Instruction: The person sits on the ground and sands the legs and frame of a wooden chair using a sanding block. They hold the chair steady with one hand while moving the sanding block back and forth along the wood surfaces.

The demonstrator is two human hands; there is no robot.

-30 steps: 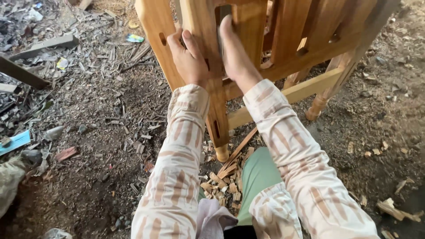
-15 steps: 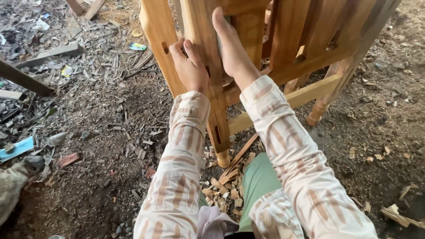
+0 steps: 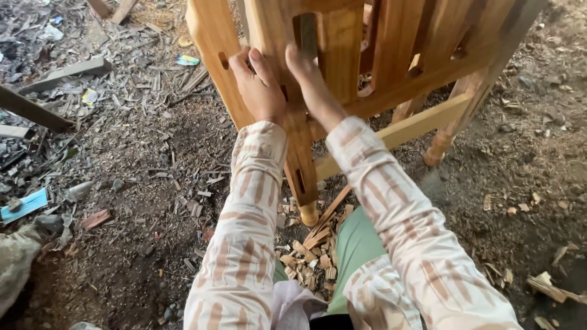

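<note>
A light wooden chair frame stands on dirt ground in front of me, its turned legs and slats filling the upper middle. My left hand wraps around the near leg just below a mortise slot. Beside it, my right hand presses on the same leg, fingers reaching up toward the slot. Both sleeves are striped pink and cream.
Wood chips and offcuts lie on the ground by the leg's foot. Planks and scrap litter the left side, with a blue scrap at the far left. More chips lie at right.
Both hands have slid slightly down the leg, and the view has shifted so the chair sits a little higher and further right.
</note>
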